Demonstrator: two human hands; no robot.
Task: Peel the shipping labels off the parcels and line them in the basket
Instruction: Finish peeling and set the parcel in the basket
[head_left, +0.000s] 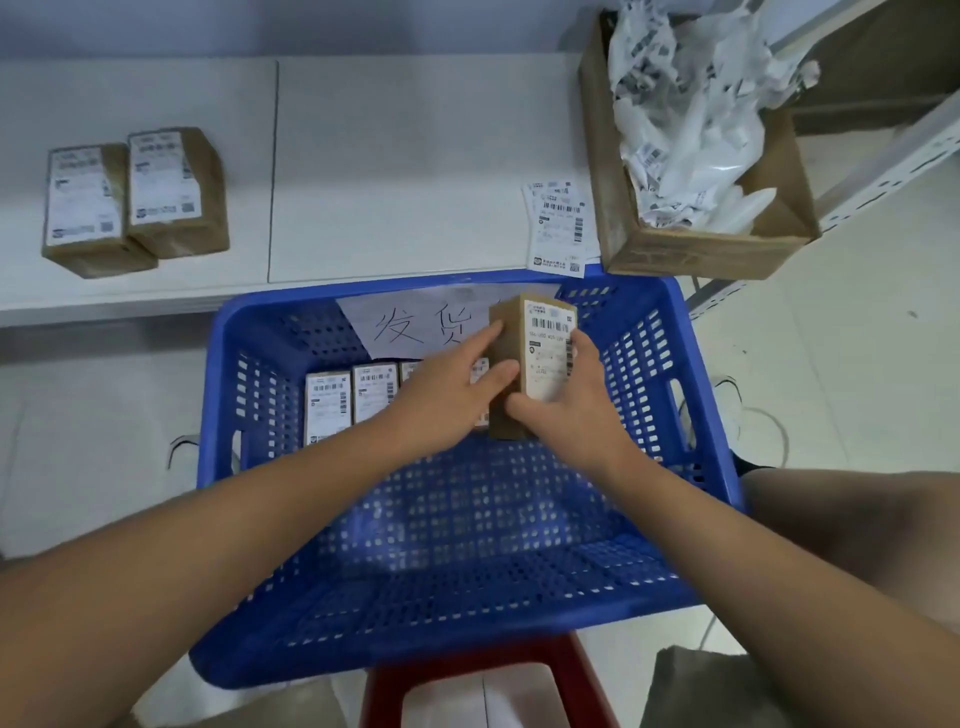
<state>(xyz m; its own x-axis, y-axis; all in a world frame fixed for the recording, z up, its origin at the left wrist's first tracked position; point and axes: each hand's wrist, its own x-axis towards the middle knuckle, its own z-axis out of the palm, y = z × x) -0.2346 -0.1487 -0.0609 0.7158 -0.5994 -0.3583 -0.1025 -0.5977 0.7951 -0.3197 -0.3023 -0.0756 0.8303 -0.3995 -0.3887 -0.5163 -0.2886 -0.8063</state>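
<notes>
Blue perforated plastic basket (649, 343), standing on a red stool (467, 686) in front of a white shelf (405, 156); a white paper sign (415, 322) with handwritten characters lies against its far wall.

Held parcel (524, 358): brown cardboard box with a white barcoded shipping label (550, 353) on its upper face, above the basket's far right part; label attached and flat.

Left hand (452, 395): fingers fairly straight, pressed against the parcel's left side, thumb along its lower edge.

Right hand (566, 410): curled round the parcel's near right corner, thumb under the near end, fingertips over the label's right edge.

Row of parcels (348, 400) in the basket: at least 3 labelled boxes side by side along the far wall, left of the held one; the row's right end is hidden by the left hand.

2 labelled brown parcels (135, 197) on the shelf, far left, touching each other.

Loose label sheets (558, 228) on the shelf's right end, just beside an open cardboard box (701, 249) filled with crumpled white label backing (685, 104).
</notes>
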